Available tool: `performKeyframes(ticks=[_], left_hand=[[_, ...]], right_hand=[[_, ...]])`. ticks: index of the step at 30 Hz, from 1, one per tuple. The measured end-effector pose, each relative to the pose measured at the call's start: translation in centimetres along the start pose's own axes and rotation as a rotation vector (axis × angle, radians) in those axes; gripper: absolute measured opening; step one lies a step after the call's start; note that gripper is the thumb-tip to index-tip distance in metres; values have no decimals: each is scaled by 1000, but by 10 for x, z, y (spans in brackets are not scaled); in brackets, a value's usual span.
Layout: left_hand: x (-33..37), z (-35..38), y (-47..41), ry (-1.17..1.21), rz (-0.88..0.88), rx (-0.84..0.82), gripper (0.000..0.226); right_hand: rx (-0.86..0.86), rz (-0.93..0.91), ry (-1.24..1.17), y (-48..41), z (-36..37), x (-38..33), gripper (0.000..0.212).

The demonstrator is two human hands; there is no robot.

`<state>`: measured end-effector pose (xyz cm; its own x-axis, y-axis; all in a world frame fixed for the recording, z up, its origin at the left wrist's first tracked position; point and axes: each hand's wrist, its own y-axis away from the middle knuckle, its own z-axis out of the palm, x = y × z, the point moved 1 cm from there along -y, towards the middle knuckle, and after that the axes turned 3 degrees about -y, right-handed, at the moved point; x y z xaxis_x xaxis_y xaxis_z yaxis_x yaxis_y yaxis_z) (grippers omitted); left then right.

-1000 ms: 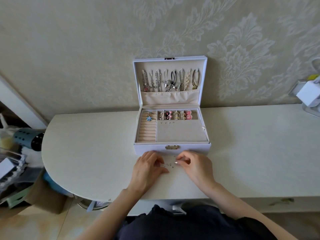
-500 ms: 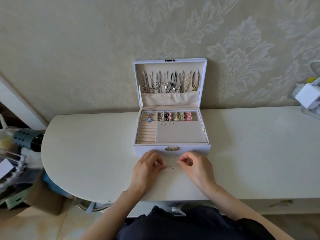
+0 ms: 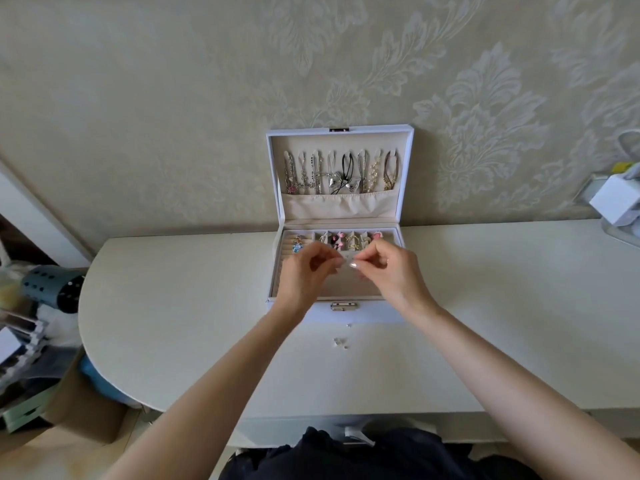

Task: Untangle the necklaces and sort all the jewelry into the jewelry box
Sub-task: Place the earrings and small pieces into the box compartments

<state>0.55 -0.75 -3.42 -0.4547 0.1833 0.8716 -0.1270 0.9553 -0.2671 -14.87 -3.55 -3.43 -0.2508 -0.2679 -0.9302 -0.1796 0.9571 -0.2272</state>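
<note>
Nearest me on the table (image 3: pixel 173 306), loose studs (image 3: pixel 341 342) lie just before the jewelry box (image 3: pixel 367 315). Over its tray, left hand (image 3: pixel 304 273) and right hand (image 3: pixel 393 273) pinch one tiny piece (image 3: pixel 347 262) between them. It looks light and slippery, strictly fingertip work. Necklaces (image 3: pixel 341 173) hang in the lid.

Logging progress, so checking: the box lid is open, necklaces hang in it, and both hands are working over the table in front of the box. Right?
Not quite: the head view shows the left hand and right hand over the tray of the jewelry box, not the table. Lid open, necklaces hanging: correct.
</note>
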Motion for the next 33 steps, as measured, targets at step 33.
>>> performKeyframes(ticks=[33], left_hand=[[-25, 0, -30, -104, 67, -29, 29]], right_hand=[[-42, -30, -5, -26, 11, 16, 25]])
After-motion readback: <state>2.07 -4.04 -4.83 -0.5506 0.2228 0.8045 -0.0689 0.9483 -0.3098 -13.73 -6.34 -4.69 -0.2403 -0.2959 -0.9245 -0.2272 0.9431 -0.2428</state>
